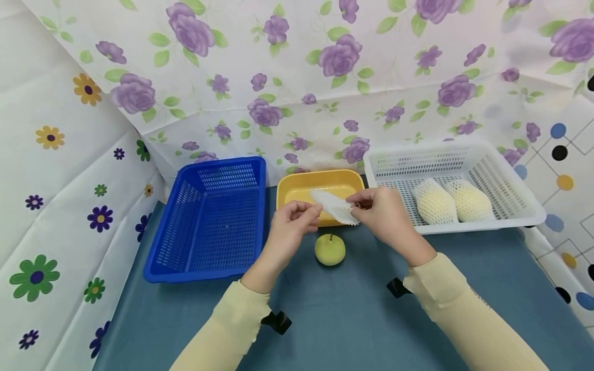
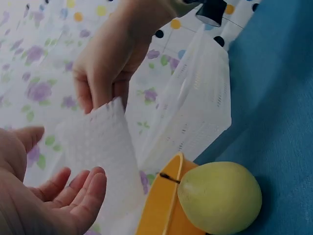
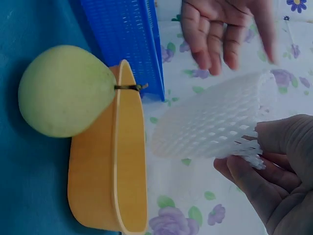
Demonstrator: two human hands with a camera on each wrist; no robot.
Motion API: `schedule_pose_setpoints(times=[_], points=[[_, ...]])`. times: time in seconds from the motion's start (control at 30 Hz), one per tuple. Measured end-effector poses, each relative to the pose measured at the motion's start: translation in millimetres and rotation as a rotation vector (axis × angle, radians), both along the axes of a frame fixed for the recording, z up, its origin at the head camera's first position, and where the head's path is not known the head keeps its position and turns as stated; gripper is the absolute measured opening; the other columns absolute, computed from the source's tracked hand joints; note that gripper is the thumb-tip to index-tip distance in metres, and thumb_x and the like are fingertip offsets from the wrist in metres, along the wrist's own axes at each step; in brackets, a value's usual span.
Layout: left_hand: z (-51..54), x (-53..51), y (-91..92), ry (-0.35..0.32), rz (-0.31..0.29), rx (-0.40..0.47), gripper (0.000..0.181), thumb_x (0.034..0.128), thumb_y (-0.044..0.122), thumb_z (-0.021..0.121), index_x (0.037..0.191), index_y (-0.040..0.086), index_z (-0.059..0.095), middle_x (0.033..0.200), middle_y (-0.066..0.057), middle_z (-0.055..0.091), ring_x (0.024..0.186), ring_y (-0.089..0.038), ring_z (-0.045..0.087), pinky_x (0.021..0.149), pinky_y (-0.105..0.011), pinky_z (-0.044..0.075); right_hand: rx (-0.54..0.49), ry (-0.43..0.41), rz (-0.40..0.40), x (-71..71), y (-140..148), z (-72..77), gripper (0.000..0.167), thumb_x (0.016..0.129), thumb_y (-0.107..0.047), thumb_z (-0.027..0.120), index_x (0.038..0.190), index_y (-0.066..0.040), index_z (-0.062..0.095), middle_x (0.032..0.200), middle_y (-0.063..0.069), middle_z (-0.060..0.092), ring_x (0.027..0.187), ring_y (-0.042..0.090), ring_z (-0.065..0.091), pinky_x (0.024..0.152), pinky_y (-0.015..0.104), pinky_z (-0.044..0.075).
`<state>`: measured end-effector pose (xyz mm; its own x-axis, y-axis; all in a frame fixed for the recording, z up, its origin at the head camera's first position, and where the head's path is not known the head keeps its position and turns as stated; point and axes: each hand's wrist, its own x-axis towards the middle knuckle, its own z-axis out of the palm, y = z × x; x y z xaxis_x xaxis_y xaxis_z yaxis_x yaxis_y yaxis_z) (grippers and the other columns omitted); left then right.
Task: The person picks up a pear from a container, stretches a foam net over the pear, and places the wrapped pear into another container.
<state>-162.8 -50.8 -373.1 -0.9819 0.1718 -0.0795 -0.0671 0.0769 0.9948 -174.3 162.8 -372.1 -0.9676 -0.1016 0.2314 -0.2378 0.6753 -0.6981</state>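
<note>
A white foam fruit net (image 1: pixel 335 205) hangs above the front of the yellow tray (image 1: pixel 320 175). My right hand (image 1: pixel 385 214) pinches one end of it between thumb and fingers, plain in the right wrist view, where the net (image 3: pixel 210 120) looks like a flattened, meshed sleeve with nothing inside. On the other side, my left hand (image 1: pixel 290 232) is held close to the net with loosely bent fingers; both wrist views show a gap between them. A yellow-green pear (image 1: pixel 330 250) with a dark stem sits bare on the table, just in front of the tray.
At the left stands a blue perforated basket (image 1: pixel 204 278) with nothing in it. To the right, a white basket (image 1: pixel 506 223) holds two pears in foam nets (image 1: pixel 435 202). A blue-green cloth (image 1: pixel 339 319) covers the table, and a flowered sheet (image 1: pixel 306 67) hangs behind.
</note>
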Motion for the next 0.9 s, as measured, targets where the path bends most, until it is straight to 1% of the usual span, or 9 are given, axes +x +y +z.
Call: schedule_pose_setpoints(times=[0.07, 0.13, 0.23, 0.33, 0.47, 0.57, 0.67, 0.77, 0.9], points=[[-0.3, 3.0, 5.5, 0.053, 0.012, -0.093, 0.048, 0.0786, 0.05, 0.07, 0.103, 0.009, 0.061, 0.093, -0.007, 0.066, 0.081, -0.016, 0.066, 0.074, -0.032, 0.058, -0.013, 0.029, -0.02, 3.2, -2.7, -1.0, 0.012, 0.078, -0.014, 0.074, 0.09, -0.016, 0.075, 0.086, 0.0, 0.072, 0.073, 0.009, 0.066, 0.061, 0.026, 0.056], [-1.6, 4.8, 10.0, 0.085, 0.03, -0.171, 0.056, 0.0717, 0.056, 0.073, 0.104, 0.012, 0.06, 0.094, -0.005, 0.065, 0.081, -0.015, 0.065, 0.07, -0.029, 0.057, -0.026, 0.057, -0.035, 5.9, -5.3, -2.3, 0.012, 0.078, -0.013, 0.073, 0.09, -0.016, 0.075, 0.085, -0.001, 0.072, 0.071, 0.008, 0.066, 0.059, 0.025, 0.056], [-5.3, 5.9, 14.3, 0.119, 0.063, -0.244, 0.058, 0.0682, 0.056, 0.076, 0.105, 0.014, 0.06, 0.094, -0.002, 0.065, 0.082, -0.013, 0.065, 0.067, -0.027, 0.056, -0.05, 0.086, -0.053, 10.1, -8.5, -5.1, 0.014, 0.08, -0.014, 0.072, 0.092, -0.018, 0.074, 0.086, -0.002, 0.073, 0.07, 0.007, 0.066, 0.058, 0.023, 0.055], [-9.7, 5.2, 16.1, 0.131, 0.095, -0.205, 0.044, 0.0737, 0.045, 0.076, 0.099, 0.011, 0.063, 0.088, -0.005, 0.067, 0.077, -0.018, 0.067, 0.065, -0.027, 0.058, -0.077, 0.105, -0.075, 13.0, -10.4, -8.6, 0.014, 0.081, -0.015, 0.07, 0.094, -0.018, 0.074, 0.085, -0.002, 0.073, 0.07, 0.007, 0.067, 0.057, 0.021, 0.055], [-14.1, 2.5, 16.7, 0.143, 0.127, -0.082, 0.025, 0.0817, 0.029, 0.072, 0.091, 0.006, 0.066, 0.08, -0.011, 0.068, 0.07, -0.022, 0.069, 0.063, -0.031, 0.059, -0.133, 0.124, -0.088, 14.3, -11.4, -12.5, 0.014, 0.081, -0.019, 0.071, 0.094, -0.017, 0.074, 0.085, -0.002, 0.073, 0.072, 0.007, 0.068, 0.059, 0.02, 0.056], [-16.3, 0.1, 16.9, 0.148, 0.136, -0.01, 0.021, 0.0849, 0.023, 0.069, 0.091, 0.003, 0.068, 0.081, -0.017, 0.069, 0.069, -0.025, 0.069, 0.063, -0.032, 0.059, -0.187, 0.118, -0.076, 14.6, -11.4, -14.8, 0.017, 0.082, -0.024, 0.072, 0.096, -0.014, 0.074, 0.085, 0.001, 0.073, 0.072, 0.009, 0.069, 0.059, 0.021, 0.056], [-17.0, -1.1, 17.3, 0.142, 0.137, 0.042, 0.022, 0.0871, 0.022, 0.067, 0.095, 0.001, 0.068, 0.085, -0.021, 0.069, 0.073, -0.031, 0.069, 0.065, -0.033, 0.059, -0.256, 0.064, -0.051, 14.9, -11.3, -17.2, 0.024, 0.083, -0.031, 0.071, 0.098, -0.012, 0.073, 0.087, 0.003, 0.073, 0.073, 0.011, 0.069, 0.059, 0.022, 0.056], [-13.8, 0.0, 18.0, 0.135, 0.122, 0.084, 0.023, 0.0888, 0.019, 0.065, 0.098, -0.002, 0.066, 0.09, -0.024, 0.068, 0.08, -0.036, 0.068, 0.067, -0.035, 0.059, -0.322, 0.0, -0.034, 14.5, -11.1, -19.9, 0.029, 0.085, -0.034, 0.068, 0.101, -0.011, 0.073, 0.09, 0.005, 0.073, 0.077, 0.013, 0.069, 0.06, 0.022, 0.056], [-1.2, 6.3, 19.4, 0.119, 0.109, 0.108, 0.023, 0.0895, 0.014, 0.063, 0.1, -0.006, 0.064, 0.093, -0.025, 0.066, 0.084, -0.037, 0.068, 0.07, -0.039, 0.059, -0.393, -0.032, -0.02, 17.3, -12.7, -15.0, 0.025, 0.087, -0.024, 0.066, 0.103, -0.005, 0.071, 0.093, 0.012, 0.072, 0.08, 0.022, 0.069, 0.06, 0.019, 0.054]])
